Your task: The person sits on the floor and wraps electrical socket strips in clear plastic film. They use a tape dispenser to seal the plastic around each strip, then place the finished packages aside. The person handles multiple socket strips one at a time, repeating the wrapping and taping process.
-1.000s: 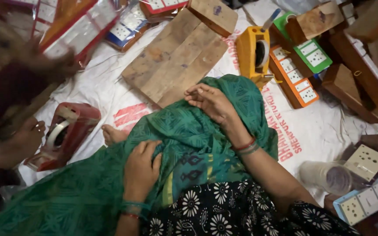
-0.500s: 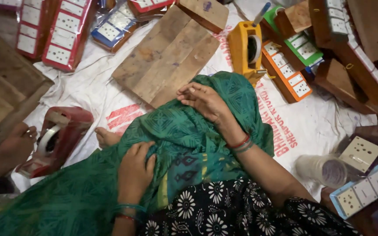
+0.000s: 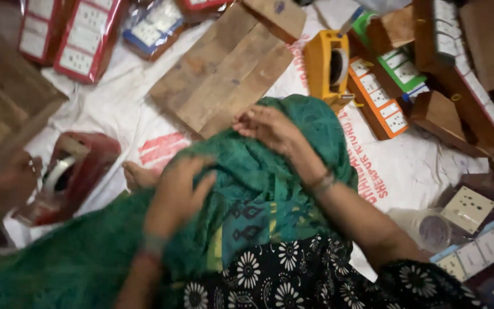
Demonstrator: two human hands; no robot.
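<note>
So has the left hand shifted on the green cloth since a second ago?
Yes. The left hand has slid up the green cloth, closer to the bare foot beside it.

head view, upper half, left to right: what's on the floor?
red packs of switch plates → wooden boards → yellow tape dispenser → orange pack of switch plates → brown wooden boxes.

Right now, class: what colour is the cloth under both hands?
Green, the cloth draped over the knee; the head view shows it best.

Green netted cloth (image 3: 270, 177) (rumpled, patterned) draped over the raised knee.
</note>
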